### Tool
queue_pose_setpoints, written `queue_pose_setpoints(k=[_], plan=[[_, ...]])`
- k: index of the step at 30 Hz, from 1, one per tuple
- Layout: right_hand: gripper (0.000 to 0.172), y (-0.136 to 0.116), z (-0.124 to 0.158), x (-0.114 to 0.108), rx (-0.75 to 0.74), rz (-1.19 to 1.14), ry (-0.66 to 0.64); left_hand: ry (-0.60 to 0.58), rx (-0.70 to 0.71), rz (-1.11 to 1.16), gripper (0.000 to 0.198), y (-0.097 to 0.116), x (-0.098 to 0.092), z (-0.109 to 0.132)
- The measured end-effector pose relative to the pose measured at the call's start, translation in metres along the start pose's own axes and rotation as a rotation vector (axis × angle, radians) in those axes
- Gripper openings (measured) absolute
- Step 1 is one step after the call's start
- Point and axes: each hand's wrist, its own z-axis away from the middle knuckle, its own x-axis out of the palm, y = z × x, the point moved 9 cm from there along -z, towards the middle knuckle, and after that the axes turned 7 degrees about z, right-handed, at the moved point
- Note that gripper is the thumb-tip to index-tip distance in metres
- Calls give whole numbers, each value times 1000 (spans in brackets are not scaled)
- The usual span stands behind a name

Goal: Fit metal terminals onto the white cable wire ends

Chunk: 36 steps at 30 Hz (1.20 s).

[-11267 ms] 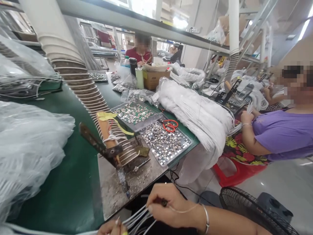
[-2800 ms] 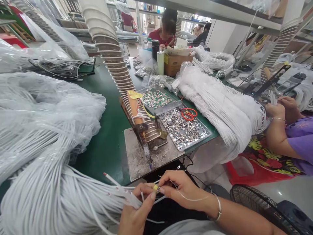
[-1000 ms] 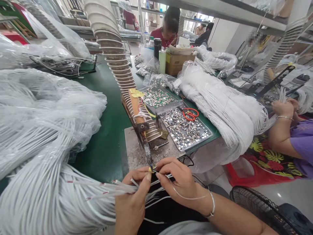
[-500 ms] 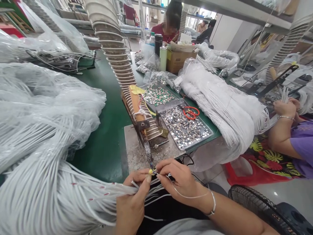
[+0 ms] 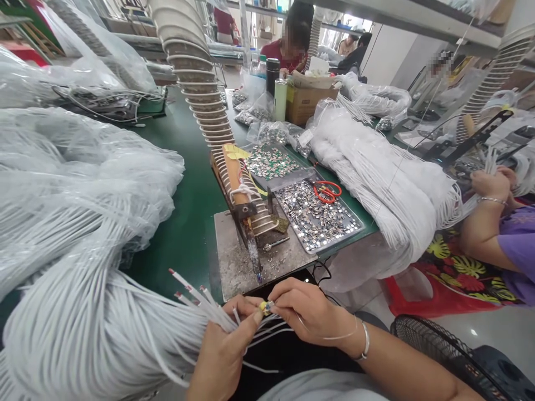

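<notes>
My left hand [image 5: 228, 340] is closed round a bunch of white cables [image 5: 137, 328], several stripped ends poking up past its knuckles. At its thumb and fingertip sits a small yellow piece [image 5: 263, 308] with a tiny metal connector [image 5: 268, 305] against it. My right hand [image 5: 311, 312] pinches at that connector, and a thin solder wire [image 5: 334, 337] runs from its fingers back to the wrist. Just above both hands, a soldering iron [image 5: 253, 256] clamped tip-down in a stand points toward them, apart from the connector. The fingertips partly hide the connector.
A tray of metal connectors [image 5: 321, 223] with red-handled scissors [image 5: 328, 192] lies right of the iron, green circuit boards [image 5: 271, 161] behind it. A ribbed exhaust hose [image 5: 200, 83] comes down over the iron. More cable bundles [image 5: 376, 172], a fan [image 5: 422, 345] and a co-worker's arm [image 5: 480, 223] are at right.
Both hands have drawn down and slightly away from the iron's tip with the yellow piece and connector. The stripped cable ends in my left hand now stick upward.
</notes>
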Motion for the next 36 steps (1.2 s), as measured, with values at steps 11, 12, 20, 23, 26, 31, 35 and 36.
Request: queue_pose_setpoints(k=[11, 12, 20, 23, 26, 31, 35, 36], plan=[[6, -1, 2, -5, 32, 36, 97, 156, 89, 10, 20, 1, -8, 0], [6, -1, 3, -5, 36, 32, 103, 173, 103, 6, 19, 2, -9, -1], [6, 2, -6, -10, 92, -16, 180, 272, 153, 109, 18, 20, -2, -8], [7, 3, -12, -12, 100, -21, 209, 295, 158, 129, 19, 25, 0, -10], [7, 2, -16, -13, 97, -13, 234, 323, 152, 139, 19, 25, -3, -11], [7, 0, -21, -14, 77, 2, 253, 337, 161, 149, 18, 26, -5, -12], [8, -3, -23, -16, 58, -1, 271, 347, 166, 155, 17, 29, -4, -11], [8, -4, -23, -17, 54, -1, 274, 347, 171, 155, 17, 30, -3, -11]])
